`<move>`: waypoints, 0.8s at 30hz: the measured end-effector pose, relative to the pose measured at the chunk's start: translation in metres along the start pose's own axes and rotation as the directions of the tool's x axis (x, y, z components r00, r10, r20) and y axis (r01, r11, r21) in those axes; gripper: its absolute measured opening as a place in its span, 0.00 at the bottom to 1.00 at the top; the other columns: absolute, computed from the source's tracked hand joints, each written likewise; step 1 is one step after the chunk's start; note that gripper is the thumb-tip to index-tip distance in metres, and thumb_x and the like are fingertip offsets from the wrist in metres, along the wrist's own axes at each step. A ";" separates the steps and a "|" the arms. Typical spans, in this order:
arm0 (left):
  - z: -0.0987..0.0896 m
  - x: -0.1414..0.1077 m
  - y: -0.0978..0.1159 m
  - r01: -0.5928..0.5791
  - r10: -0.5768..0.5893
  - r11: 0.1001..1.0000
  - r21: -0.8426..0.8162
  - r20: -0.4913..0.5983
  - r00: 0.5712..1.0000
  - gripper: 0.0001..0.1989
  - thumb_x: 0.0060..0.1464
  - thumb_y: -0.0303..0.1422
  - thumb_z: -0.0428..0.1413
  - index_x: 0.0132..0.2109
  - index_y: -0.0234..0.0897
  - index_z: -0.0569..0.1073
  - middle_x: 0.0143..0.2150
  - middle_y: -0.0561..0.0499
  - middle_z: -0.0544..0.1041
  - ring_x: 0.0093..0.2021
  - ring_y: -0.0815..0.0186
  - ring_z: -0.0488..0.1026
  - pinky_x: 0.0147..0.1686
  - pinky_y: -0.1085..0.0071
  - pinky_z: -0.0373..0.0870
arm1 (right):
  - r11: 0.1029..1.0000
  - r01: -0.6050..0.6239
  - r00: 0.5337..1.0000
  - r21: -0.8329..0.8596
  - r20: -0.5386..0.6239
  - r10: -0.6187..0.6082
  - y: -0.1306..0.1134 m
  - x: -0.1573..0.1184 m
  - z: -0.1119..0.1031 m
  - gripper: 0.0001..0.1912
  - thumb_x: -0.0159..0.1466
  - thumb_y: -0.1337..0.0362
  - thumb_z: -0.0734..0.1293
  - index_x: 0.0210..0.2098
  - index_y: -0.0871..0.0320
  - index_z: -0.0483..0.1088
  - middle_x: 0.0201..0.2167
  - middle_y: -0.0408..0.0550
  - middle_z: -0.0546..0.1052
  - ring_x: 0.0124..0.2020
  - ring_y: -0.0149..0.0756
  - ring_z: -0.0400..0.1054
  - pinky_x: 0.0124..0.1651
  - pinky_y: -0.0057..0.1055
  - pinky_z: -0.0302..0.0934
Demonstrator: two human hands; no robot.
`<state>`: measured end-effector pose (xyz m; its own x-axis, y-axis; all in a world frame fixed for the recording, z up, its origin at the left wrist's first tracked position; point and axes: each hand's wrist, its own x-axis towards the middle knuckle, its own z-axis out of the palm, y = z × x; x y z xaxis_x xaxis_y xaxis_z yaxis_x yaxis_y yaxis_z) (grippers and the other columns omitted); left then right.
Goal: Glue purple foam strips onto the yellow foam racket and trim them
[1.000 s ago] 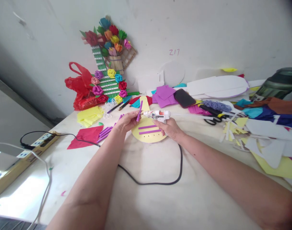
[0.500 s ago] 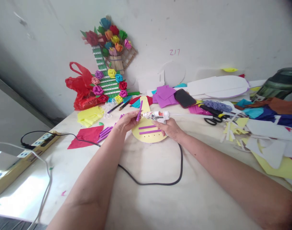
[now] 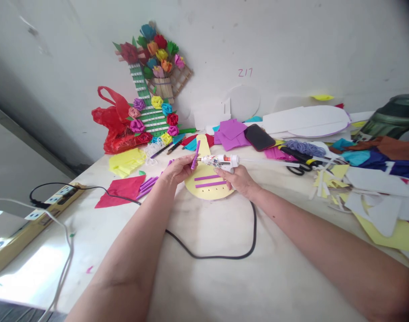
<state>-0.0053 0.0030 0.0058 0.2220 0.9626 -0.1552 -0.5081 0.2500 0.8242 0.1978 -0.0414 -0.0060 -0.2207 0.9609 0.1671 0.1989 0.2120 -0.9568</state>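
My left hand [image 3: 181, 170] pinches a thin purple paper stick [image 3: 195, 155] and holds it tilted, nearly upright. A white glue gun [image 3: 221, 162] is gripped in my right hand [image 3: 240, 179], its nozzle pointing left at the stick; nozzle and stick look to be touching or almost so. A clear glue stick [image 3: 271, 163] juts from the gun's back. Below both hands lies a yellow cutout [image 3: 209, 193] with a round body, a narrow neck and small dots along its lower edge. Two purple strips [image 3: 210, 184] lie across it. More purple paper sticks [image 3: 147, 185] rest beside my left wrist.
A black cord [image 3: 211, 257] loops across the table to a power strip [image 3: 40, 214] at left. Paper flower decorations [image 3: 153, 112] and a red plastic bag [image 3: 113, 120] stand behind. A phone [image 3: 259, 137], scissors [image 3: 300, 167], yarn [image 3: 305, 148] and paper scraps [image 3: 375, 201] lie at right.
The glue gun has shifted very slightly while staying against or near the purple stick. Both hands are otherwise nearly where they were.
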 end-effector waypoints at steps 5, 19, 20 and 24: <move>0.001 0.001 0.001 -0.025 0.023 0.999 -0.033 -0.053 0.998 0.11 0.52 0.18 0.48 0.39 0.24 0.73 0.21 0.50 0.70 0.20 0.75 0.65 0.21 0.81 0.65 | 1.000 0.025 0.998 -0.015 0.061 -0.024 -0.001 0.000 -0.002 0.18 0.50 0.51 0.68 0.20 0.60 0.66 0.12 0.39 0.64 0.13 0.27 0.58 0.19 0.26 0.55; -0.004 0.009 -0.003 -0.068 0.067 0.998 -0.004 -0.089 0.994 0.08 0.51 0.18 0.50 0.34 0.24 0.73 0.25 0.47 0.74 0.22 0.74 0.69 0.20 0.80 0.66 | 0.999 0.030 0.996 -0.017 0.082 -0.029 0.001 0.002 0.000 0.15 0.50 0.54 0.68 0.21 0.60 0.68 0.14 0.40 0.67 0.12 0.25 0.58 0.16 0.24 0.55; -0.004 0.009 -0.003 -0.068 0.068 0.998 -0.001 -0.086 0.994 0.08 0.51 0.18 0.50 0.34 0.25 0.73 0.25 0.48 0.74 0.22 0.74 0.69 0.20 0.80 0.66 | 0.999 0.031 0.996 -0.019 0.082 -0.029 0.001 0.002 0.000 0.15 0.50 0.54 0.68 0.21 0.61 0.68 0.15 0.40 0.67 0.12 0.24 0.57 0.16 0.24 0.54; -0.005 0.010 -0.003 -0.070 0.070 0.998 0.002 -0.080 0.994 0.08 0.51 0.18 0.50 0.35 0.25 0.74 0.25 0.47 0.75 0.23 0.73 0.70 0.22 0.80 0.67 | 0.999 0.044 0.995 -0.027 0.087 -0.042 0.000 0.002 0.000 0.15 0.50 0.54 0.68 0.22 0.61 0.68 0.15 0.40 0.67 0.11 0.24 0.57 0.15 0.24 0.54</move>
<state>-0.0060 0.0122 -0.0011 0.1186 0.9830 -0.1402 -0.5207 0.1818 0.8342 0.1976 -0.0397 -0.0059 -0.3107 0.9322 0.1858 0.2142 0.2591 -0.9418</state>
